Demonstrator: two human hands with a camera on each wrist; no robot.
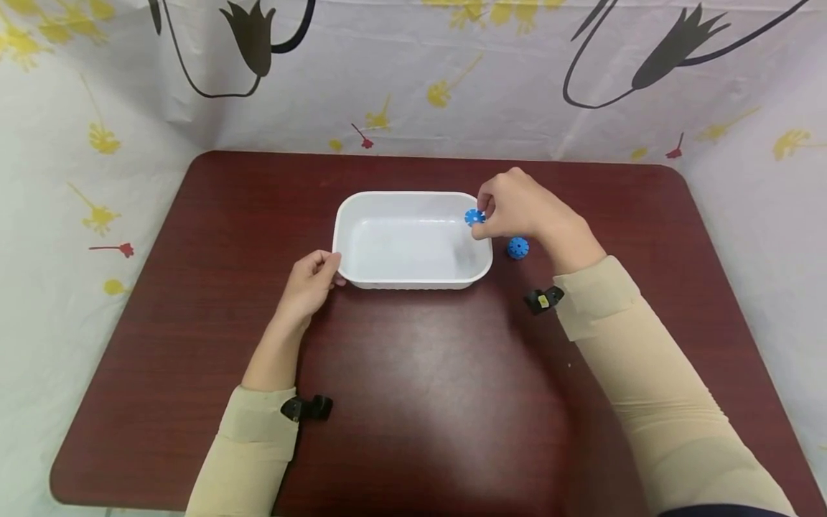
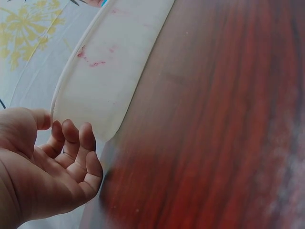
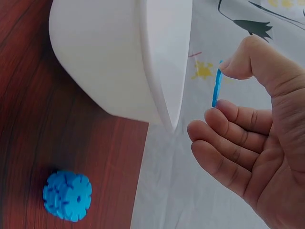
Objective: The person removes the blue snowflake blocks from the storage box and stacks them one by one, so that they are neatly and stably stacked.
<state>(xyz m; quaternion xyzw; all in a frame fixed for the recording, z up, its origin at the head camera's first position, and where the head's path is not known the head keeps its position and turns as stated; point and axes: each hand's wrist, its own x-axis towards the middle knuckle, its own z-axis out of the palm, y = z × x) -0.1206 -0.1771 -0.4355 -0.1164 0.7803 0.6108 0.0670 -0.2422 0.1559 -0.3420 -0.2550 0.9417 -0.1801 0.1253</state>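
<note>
A white rectangular plastic basin (image 1: 413,248) with rounded corners sits on the table. My left hand (image 1: 310,285) pinches its rim at the near left corner, thumb over the edge and fingers below, as the left wrist view also shows. Above the basin's right end, my right hand (image 1: 523,205) pinches a thin blue notched disc (image 1: 474,217) by its edges between thumb and fingertip. In the right wrist view the disc (image 3: 217,87) appears edge-on, apart from the basin's wall. A stack of blue notched discs (image 3: 69,195) stands on the table just right of the basin.
The dark red wooden table (image 1: 413,373) has rounded corners. A white patterned cloth (image 1: 413,108) hangs behind it and along both sides. Each sleeve cuff carries a small black device, such as the one at the left wrist (image 1: 307,408).
</note>
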